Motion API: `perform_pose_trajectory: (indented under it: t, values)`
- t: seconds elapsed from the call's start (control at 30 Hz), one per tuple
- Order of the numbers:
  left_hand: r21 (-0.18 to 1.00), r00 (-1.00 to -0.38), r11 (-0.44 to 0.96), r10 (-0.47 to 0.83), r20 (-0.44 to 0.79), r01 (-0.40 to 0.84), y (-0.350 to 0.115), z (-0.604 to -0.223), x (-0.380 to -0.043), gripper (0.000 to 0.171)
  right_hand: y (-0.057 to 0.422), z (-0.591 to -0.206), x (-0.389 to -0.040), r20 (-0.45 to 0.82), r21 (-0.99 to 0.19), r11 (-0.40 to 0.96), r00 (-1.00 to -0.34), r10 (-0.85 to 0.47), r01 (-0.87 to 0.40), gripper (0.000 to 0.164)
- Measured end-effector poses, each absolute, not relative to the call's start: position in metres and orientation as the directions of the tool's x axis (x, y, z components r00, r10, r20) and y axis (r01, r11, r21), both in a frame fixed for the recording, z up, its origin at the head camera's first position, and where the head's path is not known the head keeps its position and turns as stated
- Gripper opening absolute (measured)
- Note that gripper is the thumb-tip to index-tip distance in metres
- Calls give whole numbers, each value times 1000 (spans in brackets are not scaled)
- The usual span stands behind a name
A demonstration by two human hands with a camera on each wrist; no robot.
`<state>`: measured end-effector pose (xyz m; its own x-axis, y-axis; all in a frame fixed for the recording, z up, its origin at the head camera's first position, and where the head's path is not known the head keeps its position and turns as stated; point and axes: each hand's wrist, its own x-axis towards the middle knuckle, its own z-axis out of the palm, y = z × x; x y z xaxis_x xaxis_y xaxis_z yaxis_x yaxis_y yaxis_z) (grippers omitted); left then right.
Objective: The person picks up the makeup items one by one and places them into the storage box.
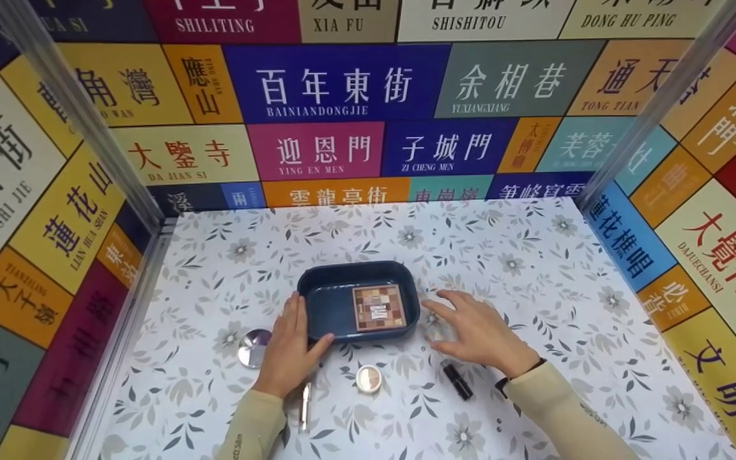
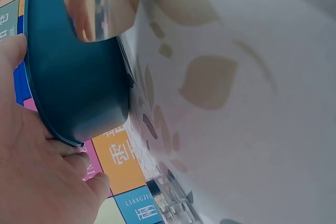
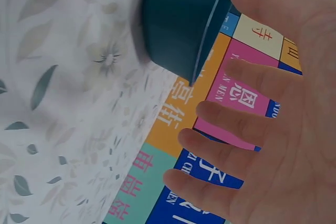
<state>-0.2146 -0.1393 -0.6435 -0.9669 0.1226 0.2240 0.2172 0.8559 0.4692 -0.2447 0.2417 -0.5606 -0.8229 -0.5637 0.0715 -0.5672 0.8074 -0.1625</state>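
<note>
In the head view a dark blue rectangular basin with rounded corners (image 1: 326, 313) stands mid-table. Inside it, toward the right, lies an eyeshadow palette (image 1: 377, 307) with many coloured squares. My left hand (image 1: 288, 345) rests against the basin's left end, fingers along the wall and thumb at the front rim. The left wrist view shows the basin's outer wall (image 2: 79, 77) beside that hand. Off the basin's right end, my right hand (image 1: 473, 329) has its fingers spread and holds nothing; in the right wrist view a gap separates most of its fingers from the basin (image 3: 176, 19).
A round shiny compact (image 1: 252, 348) lies partly behind my left hand. Nearer me are a slim shiny tube (image 1: 305, 407), a small round pot (image 1: 368, 379) and a black lipstick-like tube (image 1: 457, 382). Sign-printed panels (image 1: 336, 83) wall the flowered table (image 1: 502, 243) at the back and sides.
</note>
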Motion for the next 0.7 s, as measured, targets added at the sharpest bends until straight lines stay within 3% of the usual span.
perform_pose_trajectory:
  t: [0.7]
  values:
    - [469, -965, 855, 126, 232, 224, -138, -643, -214, 97, 260, -594, -228, 0, -205, 816, -834, -552, -540, 75]
